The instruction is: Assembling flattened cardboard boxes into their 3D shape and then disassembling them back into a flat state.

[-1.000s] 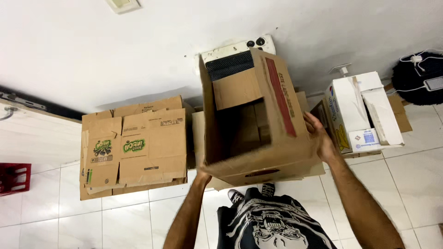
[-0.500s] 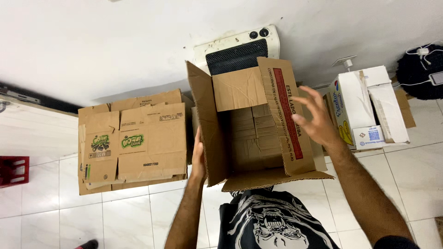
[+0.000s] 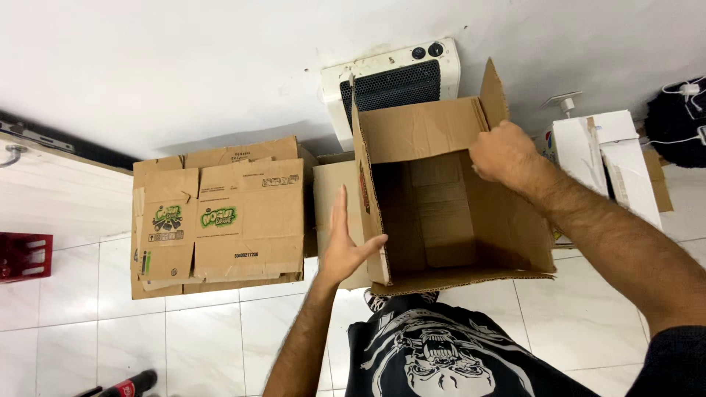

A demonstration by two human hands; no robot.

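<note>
Right now I've got the open cardboard box (image 3: pixel 441 213) held up in front of my chest, its mouth tipped toward the camera, and by my reading the step in hand is opening it out square. My left hand (image 3: pixel 346 246) is spread flat, fingers together and pointing up, the palm pressed against the box's left outer wall with the thumb hooked round the near left corner. My right hand (image 3: pixel 504 154) is curled closed over the top edge at the far right, gripping the wall where the upright flap (image 3: pixel 494 92) rises. Neither hand is loose; both bear on the box.

The box hangs above the white tiled floor (image 3: pixel 95 309), in front of the white wall heater (image 3: pixel 393 81) and just right of the stack of flattened printed cartons (image 3: pixel 220 217). A white carton (image 3: pixel 603 162) stands further right, and a red crate (image 3: pixel 22 256) sits at the far left edge.

Next, I judge, the move calls for steady inward pressure from the left palm while the right keeps the far wall upright, so the corners stay square.

As for its look: plain brown corrugated board, empty inside, bottom flaps folded in and showing seams, a red stripe along the left wall's inner edge, creased and well used.
</note>
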